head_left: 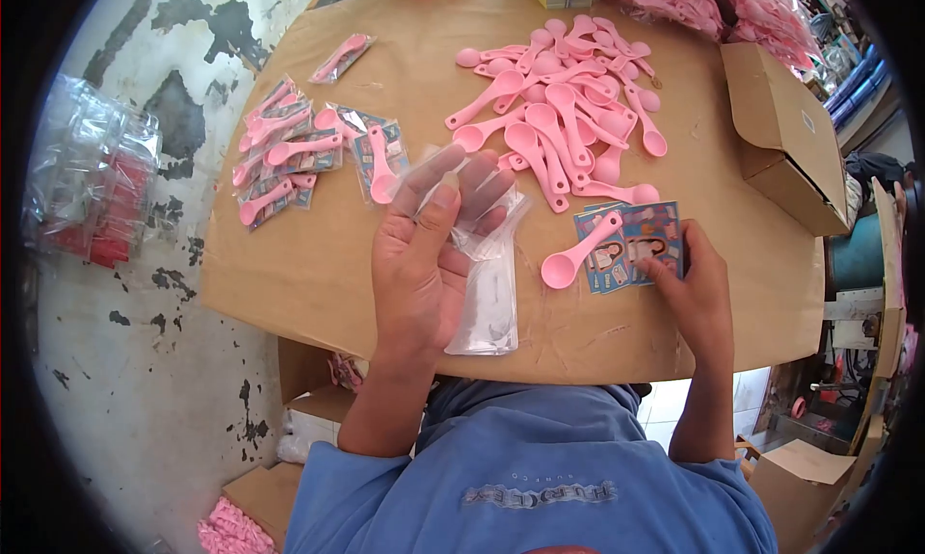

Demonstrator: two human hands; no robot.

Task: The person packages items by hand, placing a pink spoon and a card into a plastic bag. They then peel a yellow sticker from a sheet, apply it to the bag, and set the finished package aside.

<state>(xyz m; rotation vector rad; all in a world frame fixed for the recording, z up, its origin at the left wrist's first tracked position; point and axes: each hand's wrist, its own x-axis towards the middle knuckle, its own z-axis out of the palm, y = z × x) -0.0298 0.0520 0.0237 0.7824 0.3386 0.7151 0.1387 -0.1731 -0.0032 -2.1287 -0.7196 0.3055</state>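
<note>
The pink plastic spoon [578, 252] lies on a fan of glossy printed cards [641, 244] at the near right of the bench [289, 275]. Its long axis runs diagonally, with the round bowl toward the person and the slim handle pointing away to the right. The right hand [699, 299] curls its fingers [658, 272] onto the cards' near corner; I cannot tell whether they pinch or only press. The left hand [424, 265] grasps thin, clear, crinkled bags [487, 299], thumb pressing them against its spread fingers. Loose matte spoons [568, 111] are heaped beyond, and packed ones [284, 154] lie to the left.
</note>
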